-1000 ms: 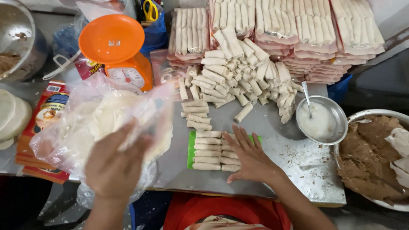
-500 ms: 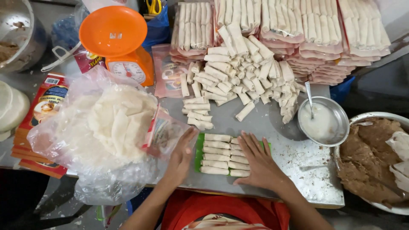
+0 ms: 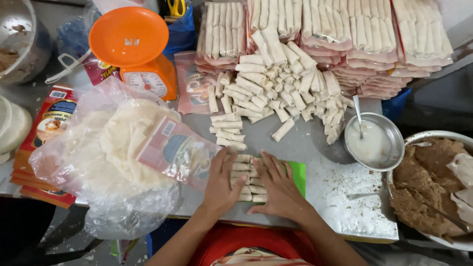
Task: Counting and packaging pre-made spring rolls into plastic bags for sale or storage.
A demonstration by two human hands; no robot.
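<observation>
Resting flat: both hands point(image 3: 251, 184) on rolls point(image 3: 245, 173)

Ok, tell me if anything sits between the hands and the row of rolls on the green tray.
Nothing visible does: the left hand and right hand lie flat on the row of pale rolled spring rolls on the green tray.

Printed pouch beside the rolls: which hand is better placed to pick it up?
Left, probably. The left hand lies on the rolls right at the edge of the pouch. The right hand sits on the far side of the rolls, over the green tray, and would have to cross.
</observation>
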